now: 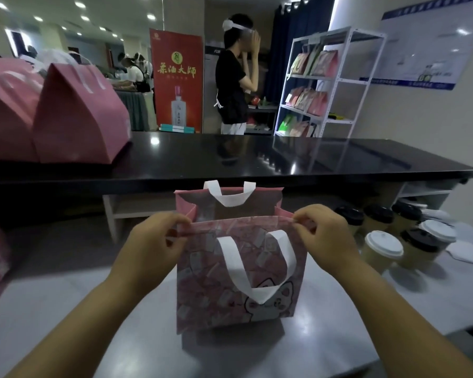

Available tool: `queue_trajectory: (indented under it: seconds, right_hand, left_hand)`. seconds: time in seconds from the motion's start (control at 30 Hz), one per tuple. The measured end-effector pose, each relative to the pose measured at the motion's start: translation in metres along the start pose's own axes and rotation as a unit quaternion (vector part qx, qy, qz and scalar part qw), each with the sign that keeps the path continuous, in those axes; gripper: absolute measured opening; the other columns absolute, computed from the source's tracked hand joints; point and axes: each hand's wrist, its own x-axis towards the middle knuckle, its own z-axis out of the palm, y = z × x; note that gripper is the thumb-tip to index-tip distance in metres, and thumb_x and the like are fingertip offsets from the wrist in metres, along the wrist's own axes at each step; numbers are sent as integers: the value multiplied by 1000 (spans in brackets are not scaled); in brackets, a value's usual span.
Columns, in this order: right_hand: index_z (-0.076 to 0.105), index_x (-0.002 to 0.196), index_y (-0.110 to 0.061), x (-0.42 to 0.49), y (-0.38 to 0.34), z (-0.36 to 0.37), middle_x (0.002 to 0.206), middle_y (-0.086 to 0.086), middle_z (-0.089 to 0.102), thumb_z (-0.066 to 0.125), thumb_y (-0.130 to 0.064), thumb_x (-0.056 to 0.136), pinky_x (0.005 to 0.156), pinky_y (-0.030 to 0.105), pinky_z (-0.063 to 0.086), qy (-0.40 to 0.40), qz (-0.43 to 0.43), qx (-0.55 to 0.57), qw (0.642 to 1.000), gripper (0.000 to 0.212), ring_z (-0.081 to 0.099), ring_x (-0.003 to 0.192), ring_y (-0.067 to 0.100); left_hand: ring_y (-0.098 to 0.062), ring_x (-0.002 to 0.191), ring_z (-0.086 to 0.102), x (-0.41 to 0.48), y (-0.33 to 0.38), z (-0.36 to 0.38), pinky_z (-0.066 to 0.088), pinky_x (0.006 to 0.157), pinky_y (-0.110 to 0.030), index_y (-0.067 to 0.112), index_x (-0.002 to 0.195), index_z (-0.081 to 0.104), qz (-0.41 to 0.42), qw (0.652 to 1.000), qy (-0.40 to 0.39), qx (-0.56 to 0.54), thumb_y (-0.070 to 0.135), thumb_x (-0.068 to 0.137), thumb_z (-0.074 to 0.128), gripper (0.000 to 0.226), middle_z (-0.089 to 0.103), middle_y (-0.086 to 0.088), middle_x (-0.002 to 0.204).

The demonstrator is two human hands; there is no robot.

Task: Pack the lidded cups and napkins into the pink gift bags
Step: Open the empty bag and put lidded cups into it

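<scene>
A pink non-woven gift bag printed with a cartoon animal and fitted with white strap handles (230,282) stands upright near the middle of a pale grey desk (66,309), its mouth held open. The person's hands grip it at the top of its near wall: the left hand (153,241) pinches the left corner of the rim between thumb and curled fingers, and the right hand (328,236) pinches the right corner in the same way. The near handle hangs down over the front of the bag, while the far one stands up behind. Whether anything lies inside the bag cannot be told. To the right of the bag, on the same desk, stands a cluster of beige paper cups, some with black lids (350,216) and some with white lids (382,249). Just beyond them, at the far right, lie white paper napkins (467,253). Behind, on a higher black glossy desk (284,159), two folded-shut pink gift bags (79,115) sit at the left end. Further back, a person in a black shirt (231,85) stands beside a white metal shelf rack (336,85).
</scene>
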Motion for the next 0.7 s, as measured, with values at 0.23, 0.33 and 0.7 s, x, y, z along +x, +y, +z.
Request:
queue_trajectory:
  seconds: [0.23, 0.33, 0.7]
  right_hand:
    - [69, 84, -2, 17, 97, -36, 84, 9, 66, 69, 3, 78, 68, 30, 52, 36, -26, -8, 999, 8, 60, 76, 22]
    - [68, 84, -2, 24, 134, -45, 86, 9, 66, 68, 3, 78, 69, 33, 53, 35, -34, -2, 999, 8, 60, 78, 21]
    - [69, 93, -14, 21, 208, -71, 86, -8, 64, 74, -17, 79, 70, 16, 49, -36, -51, 63, 996, 15, 60, 79, 7]
  left_hand:
    - [-15, 77, 60, 37, 57, 88, 48, 68, -13, 7, 95, 66, 28, 999, 19, 4, 3, 72, 74, 25, 65, -4, 94]
    - [-15, 82, 59, 49, 79, 119, 50, 72, -19, 4, 94, 67, 40, 999, 24, 29, 4, 70, 75, 26, 64, -8, 98]
    - [-12, 69, 60, 63, 117, 151, 48, 60, -19, 11, 90, 67, 23, 996, 24, 80, 13, 77, 70, 13, 66, -1, 83]
